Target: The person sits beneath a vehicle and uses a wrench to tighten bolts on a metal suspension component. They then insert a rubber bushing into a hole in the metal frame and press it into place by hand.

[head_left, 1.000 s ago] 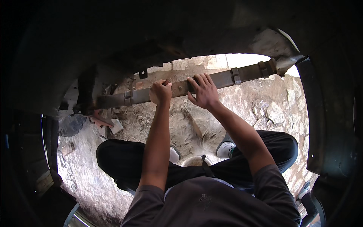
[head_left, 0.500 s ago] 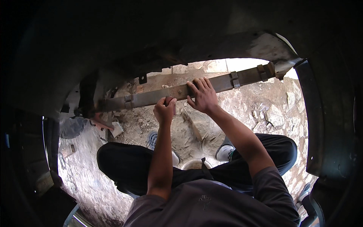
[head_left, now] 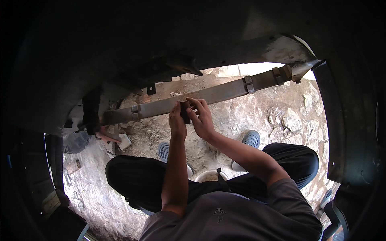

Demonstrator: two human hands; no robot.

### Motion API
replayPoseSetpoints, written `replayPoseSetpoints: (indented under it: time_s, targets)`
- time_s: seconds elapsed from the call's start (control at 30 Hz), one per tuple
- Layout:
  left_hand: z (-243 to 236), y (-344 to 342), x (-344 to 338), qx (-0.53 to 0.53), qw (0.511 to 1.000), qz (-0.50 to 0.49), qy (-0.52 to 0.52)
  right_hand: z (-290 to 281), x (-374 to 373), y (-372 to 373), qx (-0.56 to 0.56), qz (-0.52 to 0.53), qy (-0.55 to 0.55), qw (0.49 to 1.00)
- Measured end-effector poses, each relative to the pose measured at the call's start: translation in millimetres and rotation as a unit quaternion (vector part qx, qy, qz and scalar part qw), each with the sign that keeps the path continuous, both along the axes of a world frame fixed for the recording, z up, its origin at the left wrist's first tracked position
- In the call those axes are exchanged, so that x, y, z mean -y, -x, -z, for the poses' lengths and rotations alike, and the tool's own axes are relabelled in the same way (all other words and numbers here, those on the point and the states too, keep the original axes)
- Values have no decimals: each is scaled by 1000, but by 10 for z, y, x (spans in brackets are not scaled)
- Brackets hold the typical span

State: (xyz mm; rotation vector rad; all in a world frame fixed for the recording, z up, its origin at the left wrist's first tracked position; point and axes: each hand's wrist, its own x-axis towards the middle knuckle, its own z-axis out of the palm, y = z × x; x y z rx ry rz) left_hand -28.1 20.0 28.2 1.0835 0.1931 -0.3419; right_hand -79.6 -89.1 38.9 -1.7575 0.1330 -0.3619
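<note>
Overhead, a long grey leaf spring [head_left: 161,107] runs from the middle left of the frame up toward the upper right, banded by metal clamps [head_left: 249,84], under the dark underside of a vehicle [head_left: 120,48]. At frame centre the left hand [head_left: 177,120] is curled around a small dark piece [head_left: 185,113] held just under the spring, and the right hand [head_left: 203,119] pinches the same piece from its other side, fingers bent. Below, rocky ground [head_left: 257,112], two grey shoes [head_left: 251,138] and a small round bowl [head_left: 207,176] show between black-trousered legs.
</note>
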Motion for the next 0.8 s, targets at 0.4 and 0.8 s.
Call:
replayPoseSetpoints:
  time_s: [0.4,0.8]
  targets:
    - [191,68,117,113,977,-43,-178,112,53,-92,-108,1,-86,990]
    - [177,49,70,-28,998,-46,-16,105,208,48,59,-75,310,946]
